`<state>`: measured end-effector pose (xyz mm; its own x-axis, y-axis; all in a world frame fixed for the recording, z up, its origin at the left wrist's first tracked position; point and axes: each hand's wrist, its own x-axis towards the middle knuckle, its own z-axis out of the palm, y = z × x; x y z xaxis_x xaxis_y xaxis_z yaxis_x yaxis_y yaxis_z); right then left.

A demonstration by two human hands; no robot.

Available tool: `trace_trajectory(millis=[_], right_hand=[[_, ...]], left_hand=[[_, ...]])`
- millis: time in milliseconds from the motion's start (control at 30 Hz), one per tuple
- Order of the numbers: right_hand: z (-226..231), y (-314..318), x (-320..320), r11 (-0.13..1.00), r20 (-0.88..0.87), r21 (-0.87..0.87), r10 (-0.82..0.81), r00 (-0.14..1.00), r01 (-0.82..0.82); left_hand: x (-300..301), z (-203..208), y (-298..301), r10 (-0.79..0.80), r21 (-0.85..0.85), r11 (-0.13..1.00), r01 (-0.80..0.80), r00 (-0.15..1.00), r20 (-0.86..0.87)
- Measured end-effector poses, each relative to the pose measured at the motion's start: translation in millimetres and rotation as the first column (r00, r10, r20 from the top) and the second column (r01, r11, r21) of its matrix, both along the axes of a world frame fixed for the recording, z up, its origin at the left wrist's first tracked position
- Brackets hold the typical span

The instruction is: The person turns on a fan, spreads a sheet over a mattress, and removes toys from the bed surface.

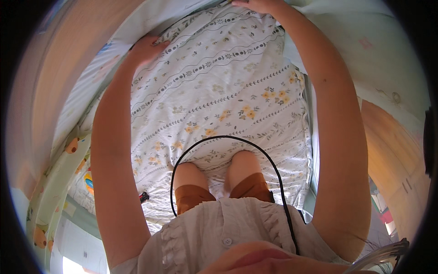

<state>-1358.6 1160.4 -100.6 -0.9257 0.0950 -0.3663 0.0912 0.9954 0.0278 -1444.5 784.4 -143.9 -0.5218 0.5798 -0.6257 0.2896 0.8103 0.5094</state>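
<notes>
A white bed sheet (196, 91) with yellow flowers and grey leaf lines covers the mattress in front of me. At its far left edge, my left hand (148, 50) is closed on the cloth, the thumb lying over it and some fingers hidden. My right hand (258, 5) reaches farther, to the far edge, its fingers bent over the sheet's border. The top of the picture cuts part of that hand off. Between the two hands the cloth shows small creases.
My bare knees (244, 164) rest on the sheet. A black cable (223, 136) loops before my chest. A small dark red-and-black object (144, 197) and a yellow-blue toy (88, 181) lie at the left. Padded pale bumpers (369, 59) line the sides; a wooden cabinet (392, 146) stands right.
</notes>
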Motion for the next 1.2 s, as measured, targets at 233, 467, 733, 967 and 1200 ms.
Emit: trace_trajectory(millis=[233, 467, 733, 967, 1200], right_hand=[[1.9, -2.7, -4.8, 0.994, 0.197, 0.105, 0.015, 0.98, -0.036], [0.6, -2.6, -5.0, 0.992, 0.152, 0.107, 0.044, 0.987, -0.06], [-6.3, -5.6, 9.3, 1.0, -0.111, -0.019, -0.021, 0.994, 0.019], [-28.5, -66.6, 18.7, 0.878, -0.406, -0.354, 0.164, 0.899, -0.321], [-10.6, -89.3, -8.0, 0.925, -0.145, -0.362, 0.062, 0.987, -0.112]], left_hand=[[-4.1, 3.1, 3.0, 0.009, -0.026, 1.0, -0.01, 1.0, -0.025], [0.8, 25.6, 1.3, -0.138, 0.04, 0.989, 0.145, 0.982, -0.129], [2.3, 7.9, 6.2, -0.082, -0.03, 0.996, 0.079, 0.992, -0.094], [-8.5, -16.2, 10.1, -0.153, -0.051, 0.988, 0.148, 0.983, -0.105], [-11.9, 10.6, 24.0, -0.11, -0.174, 0.977, 0.12, 0.992, 0.068]])
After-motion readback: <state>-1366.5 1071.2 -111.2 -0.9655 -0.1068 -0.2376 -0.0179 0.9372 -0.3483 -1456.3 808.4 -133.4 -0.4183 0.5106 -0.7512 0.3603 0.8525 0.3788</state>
